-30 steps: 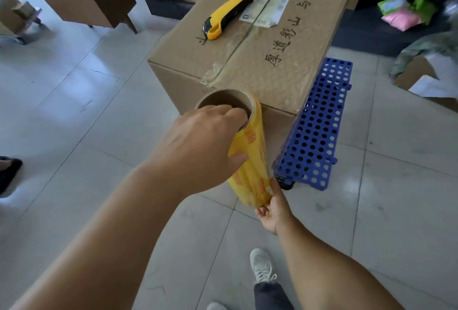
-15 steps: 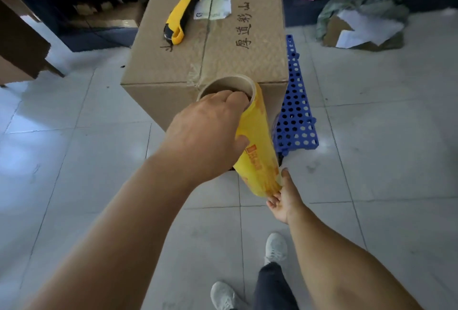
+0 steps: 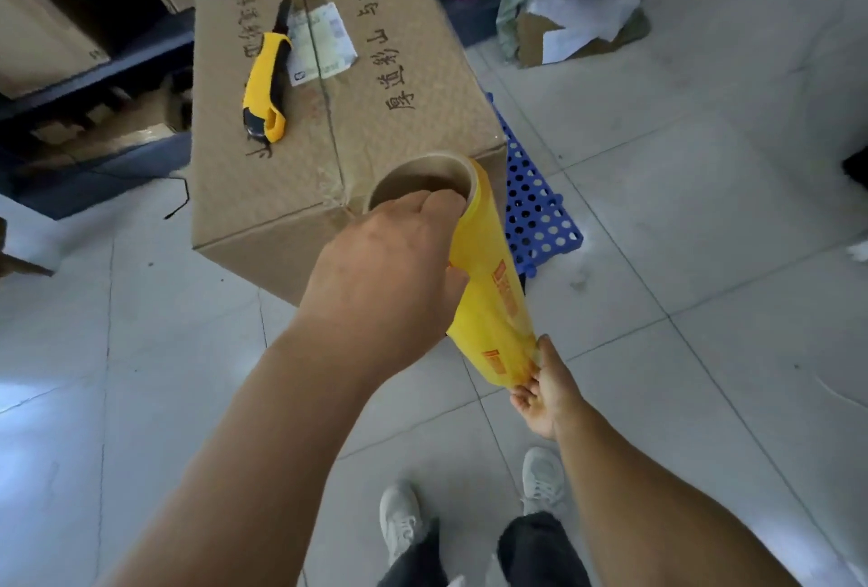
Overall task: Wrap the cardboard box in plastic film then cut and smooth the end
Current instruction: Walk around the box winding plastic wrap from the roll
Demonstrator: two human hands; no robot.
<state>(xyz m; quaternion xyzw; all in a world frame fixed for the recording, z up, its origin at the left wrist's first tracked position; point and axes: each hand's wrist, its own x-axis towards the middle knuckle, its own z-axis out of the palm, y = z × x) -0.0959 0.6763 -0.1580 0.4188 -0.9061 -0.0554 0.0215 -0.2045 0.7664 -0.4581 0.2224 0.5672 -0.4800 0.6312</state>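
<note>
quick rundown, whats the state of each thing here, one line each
brown cardboard box: closed, top seam taped, standing on the blue pallet
yellow roll of plastic film: held tilted at the box's near corner
yellow and black utility knife: lying untouched on the box top
white paper label: lying flat on the box top
blue perforated plastic pallet: flat on the floor under the box
left hand: grips the roll's top end
right hand: holds the roll's bottom end

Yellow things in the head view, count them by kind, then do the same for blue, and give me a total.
Yellow roll of plastic film: 1
Yellow-and-black utility knife on the brown cardboard box: 1
Blue perforated plastic floor panel: 1
Total: 3
</note>
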